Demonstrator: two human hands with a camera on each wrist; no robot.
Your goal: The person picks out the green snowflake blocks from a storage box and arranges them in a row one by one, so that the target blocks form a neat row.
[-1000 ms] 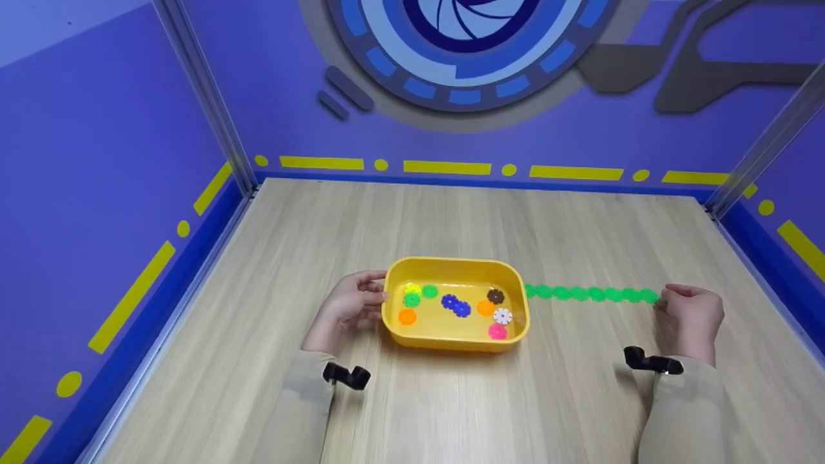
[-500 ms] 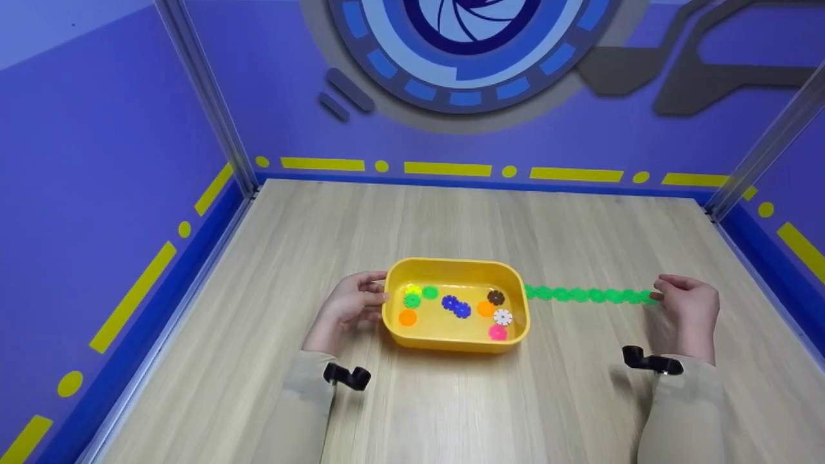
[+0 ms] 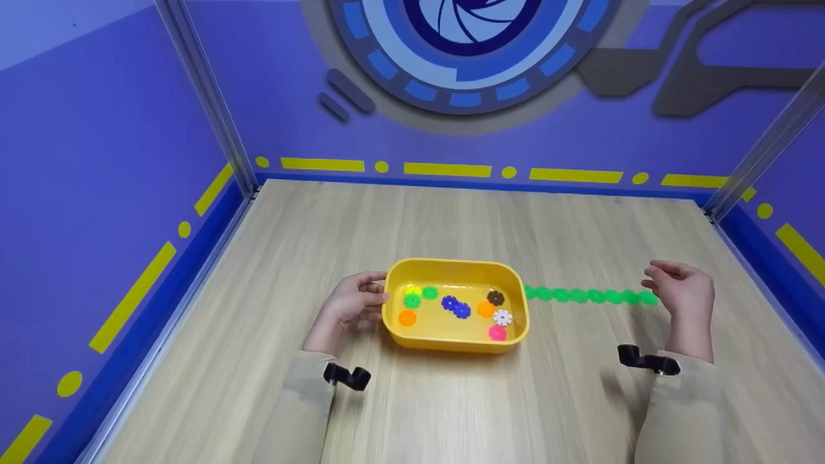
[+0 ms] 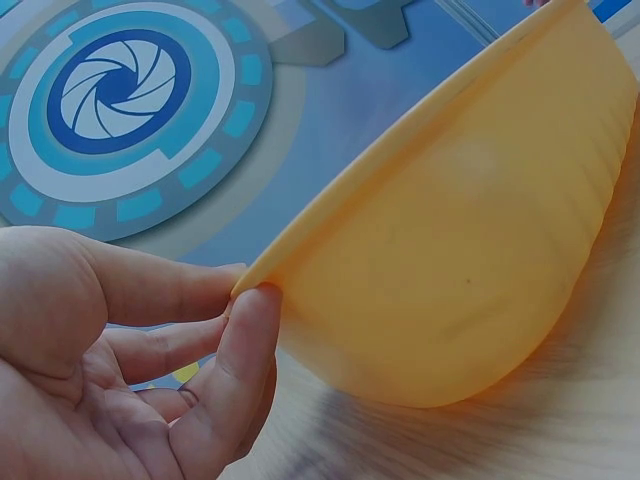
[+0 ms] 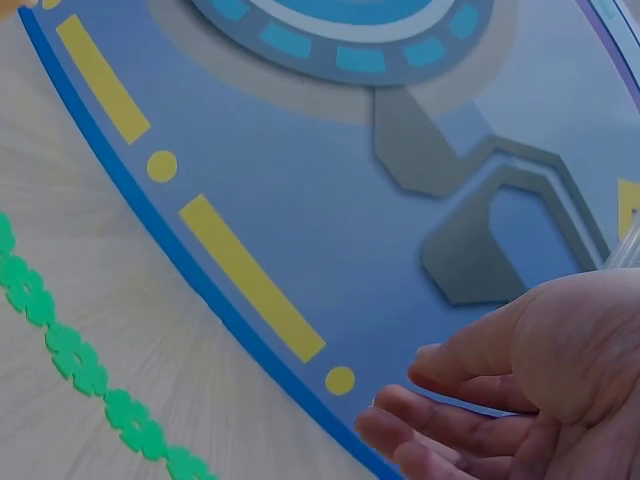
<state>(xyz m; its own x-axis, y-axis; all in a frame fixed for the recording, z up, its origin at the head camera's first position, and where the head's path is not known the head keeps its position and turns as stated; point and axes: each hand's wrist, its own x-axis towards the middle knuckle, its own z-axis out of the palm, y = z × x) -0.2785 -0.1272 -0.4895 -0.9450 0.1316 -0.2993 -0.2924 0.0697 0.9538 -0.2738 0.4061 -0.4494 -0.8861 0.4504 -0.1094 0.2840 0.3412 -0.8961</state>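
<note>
A yellow plastic tub (image 3: 454,345) stands on the table with several small notched discs in it. My left hand (image 3: 348,301) pinches the tub's left rim between thumb and fingers, as the left wrist view (image 4: 150,350) shows up close. A straight chain of green notched discs (image 3: 579,296) lies on the table, running right from the tub's right side; whether it reaches under or touches the tub is hidden. Above the chain's right end hovers my right hand (image 3: 688,296), fingers loosely bent and nothing between them. It is apart from the chain in the right wrist view (image 5: 500,400).
Inside the tub lie blue discs (image 3: 461,309), a brown disc (image 3: 495,297), a white disc (image 3: 503,316), a pink disc (image 3: 497,332) and orange, green and yellow ones. Blue printed panels (image 3: 451,145) stand behind the wooden table (image 3: 451,412) and along both sides.
My right hand has let go of the green chain's right end and lifted up and slightly left. The left hand, the tub and its discs have stayed put.
</note>
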